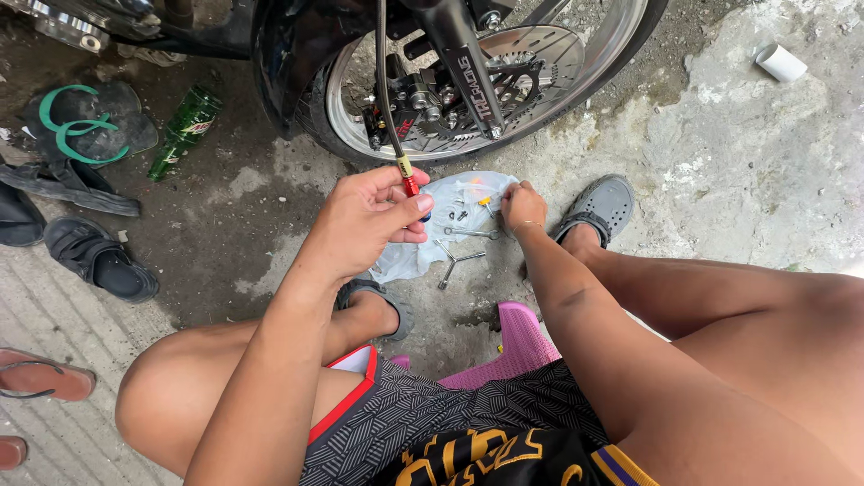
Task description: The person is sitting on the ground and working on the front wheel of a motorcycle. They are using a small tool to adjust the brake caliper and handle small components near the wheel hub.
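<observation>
My hands: two, left, right. One wheel. One green bottle. One Y-shaped wrench. One plastic bag. One white tube. One pink stool.

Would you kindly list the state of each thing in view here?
left hand: closed on the brake hose end
right hand: fingers pinched at the plastic bag of small parts
Y-shaped wrench: lying flat, untouched
green bottle: lying on its side
brake disc: mounted on wheel
</observation>
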